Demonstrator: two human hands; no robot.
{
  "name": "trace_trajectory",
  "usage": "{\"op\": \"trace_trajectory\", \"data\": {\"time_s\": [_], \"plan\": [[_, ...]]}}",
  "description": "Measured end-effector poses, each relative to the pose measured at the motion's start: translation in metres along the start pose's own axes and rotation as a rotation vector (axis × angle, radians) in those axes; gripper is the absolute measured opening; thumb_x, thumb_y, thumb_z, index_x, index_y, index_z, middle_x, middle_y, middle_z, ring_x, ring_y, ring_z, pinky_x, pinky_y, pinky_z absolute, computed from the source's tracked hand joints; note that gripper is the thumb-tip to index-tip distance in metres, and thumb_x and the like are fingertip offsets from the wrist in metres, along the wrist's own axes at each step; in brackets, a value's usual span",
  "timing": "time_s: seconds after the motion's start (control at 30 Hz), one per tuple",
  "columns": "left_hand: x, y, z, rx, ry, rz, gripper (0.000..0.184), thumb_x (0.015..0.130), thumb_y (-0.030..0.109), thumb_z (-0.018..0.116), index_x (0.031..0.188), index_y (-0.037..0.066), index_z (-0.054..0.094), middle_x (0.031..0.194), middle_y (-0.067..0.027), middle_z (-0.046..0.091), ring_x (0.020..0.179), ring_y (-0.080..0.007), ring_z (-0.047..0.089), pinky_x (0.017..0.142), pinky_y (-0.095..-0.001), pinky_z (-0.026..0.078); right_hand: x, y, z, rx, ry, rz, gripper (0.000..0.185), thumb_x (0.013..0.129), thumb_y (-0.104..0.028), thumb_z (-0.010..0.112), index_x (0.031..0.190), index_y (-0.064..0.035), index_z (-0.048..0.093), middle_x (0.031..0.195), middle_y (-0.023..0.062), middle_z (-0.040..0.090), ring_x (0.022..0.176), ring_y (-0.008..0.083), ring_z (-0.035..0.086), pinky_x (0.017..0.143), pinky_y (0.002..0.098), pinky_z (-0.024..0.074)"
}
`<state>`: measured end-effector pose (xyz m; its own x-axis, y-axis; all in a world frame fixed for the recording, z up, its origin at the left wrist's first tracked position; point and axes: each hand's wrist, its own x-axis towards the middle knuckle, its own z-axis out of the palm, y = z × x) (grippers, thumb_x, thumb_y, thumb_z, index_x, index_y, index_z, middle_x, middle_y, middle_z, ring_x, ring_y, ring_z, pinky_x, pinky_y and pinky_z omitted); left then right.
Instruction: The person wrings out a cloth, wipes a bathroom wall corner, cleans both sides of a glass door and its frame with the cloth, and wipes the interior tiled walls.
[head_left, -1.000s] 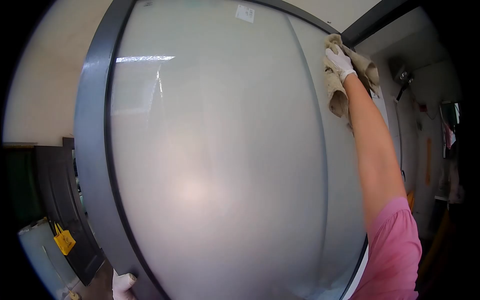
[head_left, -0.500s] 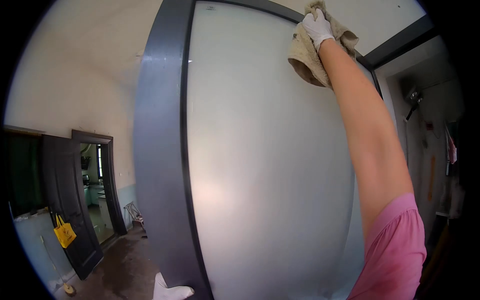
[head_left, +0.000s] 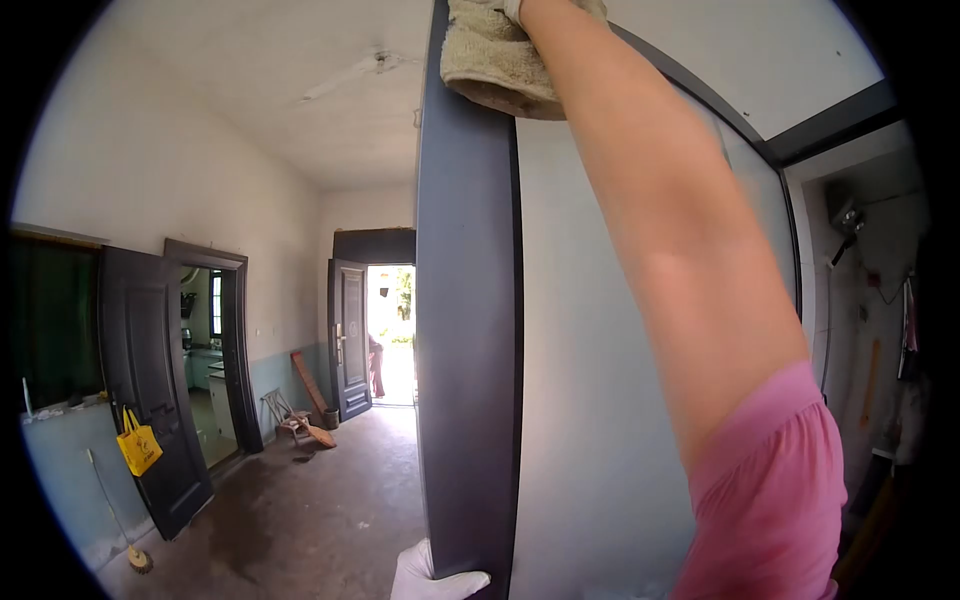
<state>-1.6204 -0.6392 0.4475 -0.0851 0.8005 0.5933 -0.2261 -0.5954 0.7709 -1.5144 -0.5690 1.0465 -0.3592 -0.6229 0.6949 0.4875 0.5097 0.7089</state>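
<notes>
A frosted-glass door (head_left: 600, 400) with a dark grey frame (head_left: 468, 330) stands in front of me. My right hand (head_left: 513, 9), in a white glove, is mostly cut off by the top edge of the view. It holds a beige towel (head_left: 490, 60) against the upper left corner of the door, covering parts of the frame and glass. Low down, my left hand (head_left: 436, 577), also white-gloved, grips the left edge of the frame, with the thumb lying across its face. Its other fingers are hidden behind the door.
To the left, a yellow bag (head_left: 139, 446) hangs on a dark open door (head_left: 150, 380). A mop (head_left: 138, 558) leans by the wall. Farther back are a small chair (head_left: 285, 412), a brown plank (head_left: 308, 382) and another open door (head_left: 350, 340) to the outside.
My right hand and the towel have moved left along the door's top, from the upper right to the left corner. The view has turned left, revealing the far doorway. My left hand keeps its grip.
</notes>
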Motion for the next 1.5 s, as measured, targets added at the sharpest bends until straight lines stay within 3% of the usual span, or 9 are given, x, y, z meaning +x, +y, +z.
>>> {"op": "trace_trajectory", "data": {"time_s": [0.23, 0.27, 0.37, 0.5, 0.57, 0.63, 0.8, 1.1, 1.5], "plan": [[0.000, -0.004, 0.001, 0.028, -0.062, 0.038, 0.049, 0.077, 0.013, 0.073, 0.121, -0.001, 0.056, 0.110, -0.0054, 0.063, 0.097, -0.0163, 0.059, 0.086, -0.0308, 0.048, -0.074, -0.075, -0.010, -0.324, -0.026, -0.205, 0.060, 0.088, -0.039, 0.038, 0.135, -0.0025, 0.044, 0.141, 0.0213, 0.042, 0.132, 0.0342, 0.038, 0.110, 0.0380, 0.0287], [0.000, -0.002, 0.009, -0.096, 0.022, -0.018, 0.044, 0.071, 0.009, 0.074, 0.110, -0.006, 0.061, 0.095, -0.0142, 0.068, 0.085, -0.0236, 0.067, 0.078, -0.0342, 0.055, -0.104, -0.104, -0.026, -0.799, -0.130, -0.467, 0.033, 0.087, -0.028, 0.048, 0.109, -0.0100, 0.063, 0.112, 0.0122, 0.063, 0.105, 0.0293, 0.058, 0.076, 0.0452, 0.0500], [0.000, -0.008, 0.005, -0.082, 0.020, 0.030, 0.045, 0.073, 0.016, 0.077, 0.110, -0.005, 0.062, 0.094, -0.0128, 0.069, 0.086, -0.0231, 0.067, 0.082, -0.0339, 0.054, -0.204, -0.208, -0.059, 0.220, -0.083, 0.028, 0.038, 0.081, -0.033, 0.055, 0.108, -0.0067, 0.060, 0.108, 0.0188, 0.059, 0.103, 0.0343, 0.055, 0.089, 0.0470, 0.0424], [-0.001, -0.044, -0.019, -0.248, -0.156, 0.155, 0.075, 0.078, 0.040, 0.073, 0.131, -0.005, 0.045, 0.121, -0.0157, 0.058, 0.107, -0.0263, 0.060, 0.092, -0.0371, 0.050, -0.310, -0.315, -0.104, 0.562, -0.409, -0.056, 0.047, 0.084, -0.014, 0.053, 0.127, 0.0033, 0.046, 0.129, 0.0227, 0.046, 0.126, 0.0350, 0.040, 0.109, 0.0421, 0.0304], [0.006, -0.052, -0.020, 0.344, 0.204, 0.432, 0.081, 0.080, 0.048, 0.068, 0.137, -0.001, 0.038, 0.131, -0.0163, 0.048, 0.119, -0.0263, 0.051, 0.099, -0.0356, 0.044, -0.348, -0.312, -0.092, 0.231, -0.300, -0.444, 0.037, 0.087, -0.015, 0.046, 0.117, 0.0026, 0.057, 0.118, 0.0192, 0.056, 0.116, 0.0338, 0.051, 0.100, 0.0474, 0.0423], [0.007, -0.051, -0.023, 0.100, 0.142, 0.381, 0.085, 0.080, 0.055, 0.065, 0.139, 0.000, 0.036, 0.135, -0.0165, 0.045, 0.123, -0.0264, 0.047, 0.102, -0.0361, 0.041, -0.328, -0.300, -0.100, 0.612, -0.197, -0.122, 0.033, 0.081, -0.014, 0.051, 0.106, 0.0037, 0.062, 0.109, 0.0193, 0.060, 0.113, 0.0358, 0.051, 0.093, 0.0483, 0.0473], [0.003, -0.044, 0.007, -0.130, 0.163, 0.289, 0.057, 0.083, 0.039, 0.069, 0.123, 0.002, 0.054, 0.112, -0.0097, 0.062, 0.097, -0.0216, 0.062, 0.087, -0.0389, 0.052, -0.248, -0.196, -0.088, 0.357, -0.250, 0.110, 0.022, 0.077, -0.020, 0.052, 0.075, -0.0015, 0.063, 0.076, 0.0193, 0.061, 0.075, 0.0370, 0.060, 0.072, 0.0477, 0.0489], [0.002, -0.070, -0.045, 0.025, 0.606, 0.165, 0.055, 0.081, 0.028, 0.066, 0.125, -0.001, 0.052, 0.124, -0.0081, 0.054, 0.114, -0.0249, 0.049, 0.103, -0.0385, 0.037, -0.277, 0.067, -0.143, -0.123, -0.083, 0.407, 0.069, 0.083, -0.046, 0.047, 0.137, -0.0033, 0.041, 0.142, 0.0198, 0.041, 0.134, 0.0324, 0.036, 0.111, 0.0368, 0.0282], [0.023, -0.061, 0.085, 0.332, 1.073, 0.091, 0.088, 0.086, 0.066, 0.047, 0.148, 0.009, 0.022, 0.155, -0.0122, 0.019, 0.140, -0.0320, 0.022, 0.114, -0.0467, 0.018, -0.488, 0.357, -0.305, -0.184, -0.009, 0.687, 0.068, 0.082, -0.046, 0.052, 0.138, -0.0090, 0.042, 0.136, 0.0171, 0.048, 0.128, 0.0307, 0.041, 0.106, 0.0358, 0.0332]]}}
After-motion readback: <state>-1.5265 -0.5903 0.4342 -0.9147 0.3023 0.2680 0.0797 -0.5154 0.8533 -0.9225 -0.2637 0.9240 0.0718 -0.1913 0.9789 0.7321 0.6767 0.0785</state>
